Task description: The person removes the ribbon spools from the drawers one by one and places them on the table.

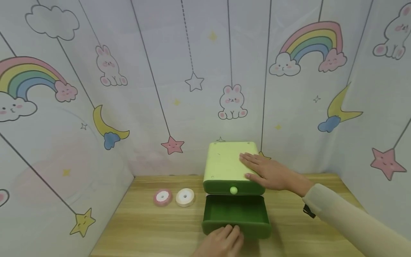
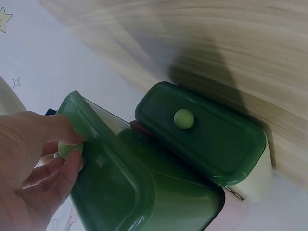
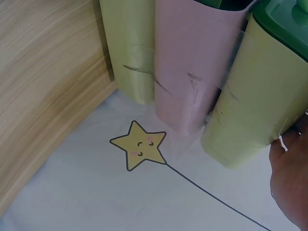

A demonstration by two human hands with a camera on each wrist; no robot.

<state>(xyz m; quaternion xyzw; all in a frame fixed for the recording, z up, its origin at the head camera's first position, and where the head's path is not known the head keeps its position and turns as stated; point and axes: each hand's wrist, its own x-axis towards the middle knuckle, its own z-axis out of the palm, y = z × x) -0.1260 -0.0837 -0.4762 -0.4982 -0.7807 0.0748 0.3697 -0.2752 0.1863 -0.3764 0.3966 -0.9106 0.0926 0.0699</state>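
Note:
A small chest of drawers (image 1: 223,160) with a pale yellow-green top and dark green drawer fronts stands on the table. Its middle drawer (image 1: 257,231) is pulled out, and no contents show in the visible part. At that drawer's front my left hand (image 1: 221,242) pinches the round light-green knob (image 2: 70,150) between thumb and fingers. The bottom drawer (image 2: 207,139) is closed in the left wrist view. My right hand (image 1: 271,173) rests on the right side of the chest's top, fingers extended. In the right wrist view, the pink middle section (image 3: 192,72) sits between two yellow-green ones.
Left of the chest lie two ribbon rolls, one pink-edged (image 1: 162,197) and one cream (image 1: 185,197), flat on the wooden table (image 1: 144,228). A white backdrop (image 1: 160,53) with printed rabbits, stars and rainbows rises behind and at both sides.

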